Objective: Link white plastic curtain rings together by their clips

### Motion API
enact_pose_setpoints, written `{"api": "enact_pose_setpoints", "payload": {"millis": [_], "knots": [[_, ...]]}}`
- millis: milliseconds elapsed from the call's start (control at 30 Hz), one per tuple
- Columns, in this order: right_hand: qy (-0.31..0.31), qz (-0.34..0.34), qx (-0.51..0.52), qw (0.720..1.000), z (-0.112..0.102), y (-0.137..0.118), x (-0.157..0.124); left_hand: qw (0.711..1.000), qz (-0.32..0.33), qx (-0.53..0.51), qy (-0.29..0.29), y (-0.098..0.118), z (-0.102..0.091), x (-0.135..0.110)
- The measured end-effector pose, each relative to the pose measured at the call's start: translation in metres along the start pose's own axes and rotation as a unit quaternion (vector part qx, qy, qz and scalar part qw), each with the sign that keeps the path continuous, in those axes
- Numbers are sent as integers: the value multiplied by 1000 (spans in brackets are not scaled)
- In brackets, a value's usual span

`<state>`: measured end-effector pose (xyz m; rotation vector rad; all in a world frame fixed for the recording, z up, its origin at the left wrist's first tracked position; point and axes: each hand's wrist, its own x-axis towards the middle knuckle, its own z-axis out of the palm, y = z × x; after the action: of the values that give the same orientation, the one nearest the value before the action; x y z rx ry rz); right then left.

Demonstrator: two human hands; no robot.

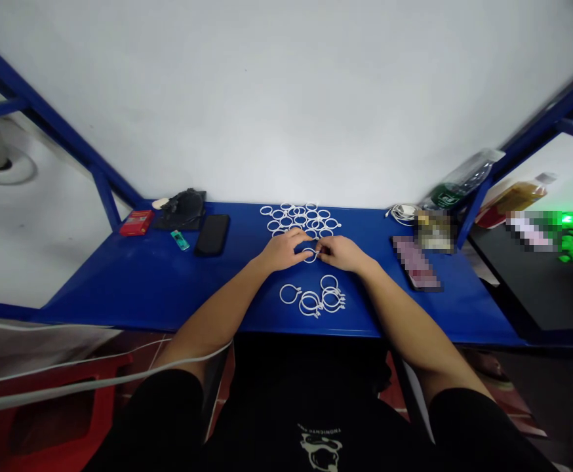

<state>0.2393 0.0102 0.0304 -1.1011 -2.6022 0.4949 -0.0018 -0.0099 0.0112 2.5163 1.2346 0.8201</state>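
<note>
Both my hands meet over the middle of the blue table (134, 282), at one white plastic ring (309, 262) with a small tab. My right hand (340, 253) pinches the ring's right side, where the tab is. From the other side my left hand (284, 250) has its thumb on the ring, its fingers reaching past the far rim; part of the ring is hidden. Just beyond the hands lie several more white rings (332, 229), spread and overlapping toward the wall. Nearer my body is a second group of tabbed white rings (290, 303), some overlapping.
To the left lie a black phone (212, 235), a small teal packet (179, 240), a red box (137, 223) and a crumpled black item (184, 208). On the right are a blurred-out phone (417, 263), a white cable (402, 213) and a leaning plastic bottle (463, 180). Blue frame bars (104, 196) flank the table.
</note>
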Motion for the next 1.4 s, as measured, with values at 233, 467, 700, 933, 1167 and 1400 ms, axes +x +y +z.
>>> {"api": "enact_pose_setpoints", "payload": {"millis": [233,467,700,933,1167,1400], "knots": [[95,-47,70,992,7,-12,1,999,18,-11,-24,-6,1,0],[131,-101,102,981,6,-14,0,999,44,-19,-4,3,-2,0],[107,-63,77,989,4,-19,1,999,43,-3,-4,2,-8,1],[-14,-7,54,998,-11,-7,-3,997,-9,73,-37,-14,-16,-3],[-181,87,70,977,-28,-5,-12,984,-108,129,-64,-16,-24,-1],[-104,75,-14,992,-17,-8,-2,969,-180,154,-65,-19,-23,0]]}}
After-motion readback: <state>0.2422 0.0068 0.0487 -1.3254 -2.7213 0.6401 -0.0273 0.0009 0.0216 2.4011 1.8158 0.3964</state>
